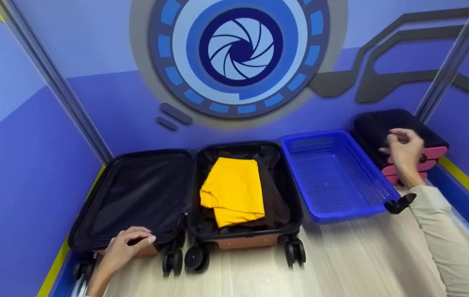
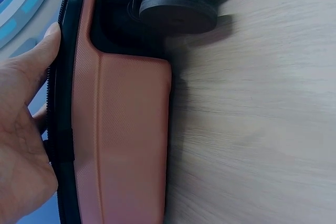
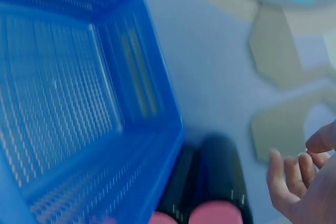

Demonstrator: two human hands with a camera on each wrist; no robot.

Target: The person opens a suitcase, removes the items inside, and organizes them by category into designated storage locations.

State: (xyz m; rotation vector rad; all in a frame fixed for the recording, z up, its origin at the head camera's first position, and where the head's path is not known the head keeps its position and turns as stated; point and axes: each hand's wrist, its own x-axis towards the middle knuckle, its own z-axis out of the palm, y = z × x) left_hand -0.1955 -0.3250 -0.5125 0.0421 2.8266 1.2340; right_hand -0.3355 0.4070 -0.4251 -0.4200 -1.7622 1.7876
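My left hand (image 1: 125,245) rests at the near rim of the left half of an open suitcase (image 1: 148,185). In the left wrist view, the thumb lies along the black zip edge (image 2: 65,108) above the copper-coloured shell (image 2: 126,129). A folded yellow garment (image 1: 234,189) lies over dark clothing (image 1: 273,194) in the right half. My right hand (image 1: 407,150), blurred and with loosely bent fingers, holds nothing visible. It hovers over a black stack with pink rounded ends (image 1: 399,119). Part of that stack is hidden by the hand.
A blue plastic basket (image 1: 333,177) stands between the suitcase and the black stack. Suitcase wheels (image 1: 196,259) jut towards me over the wood-look surface (image 1: 255,276). Blue printed wall panels (image 1: 106,107) enclose the back and sides.
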